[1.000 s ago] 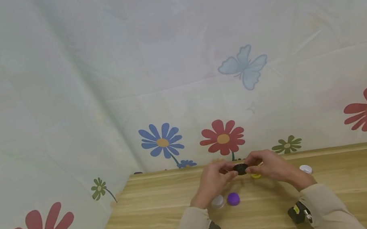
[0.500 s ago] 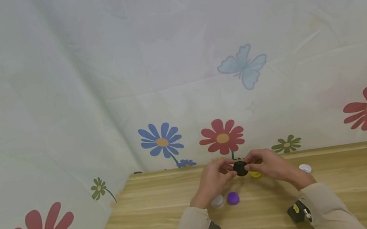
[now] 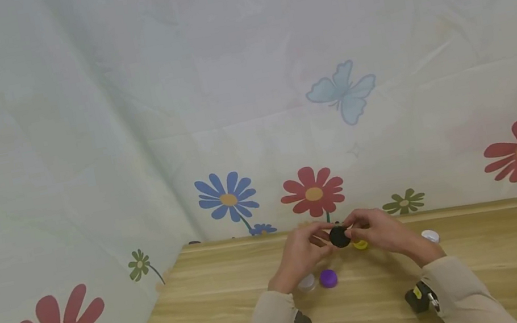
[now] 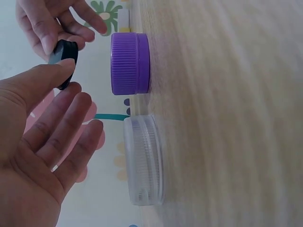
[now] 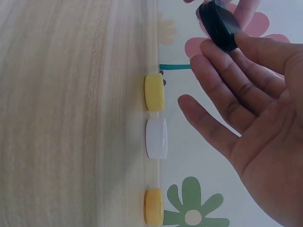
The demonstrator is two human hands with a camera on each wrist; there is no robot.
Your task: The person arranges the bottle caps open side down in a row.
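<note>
A round black bottle cap (image 3: 339, 236) is held up above the table between both hands, its flat face turned toward the head camera. My left hand (image 3: 303, 253) pinches one edge; in the left wrist view its thumb (image 4: 59, 72) lies against the cap and the other fingers spread below. On the opposite edge my right hand (image 3: 377, 232) grips it between thumb and fingers, as the right wrist view shows with the black cap (image 5: 219, 26) at its fingertips. Near the left hand, a purple cap (image 4: 130, 64) and a clear plastic cap (image 4: 143, 161) sit on the table.
On the wooden table (image 3: 213, 319), a yellow cap (image 3: 360, 245) sits behind the right hand and a white cap (image 3: 430, 236) farther right. An orange-yellow cap (image 5: 154, 206) shows in the right wrist view. A flower-printed cloth (image 3: 243, 72) hangs along the back edge.
The black cap has tipped from nearly edge-on to showing its round face to the head camera. Both hands have stayed in about the same place; the left thumb has shifted slightly lower.
</note>
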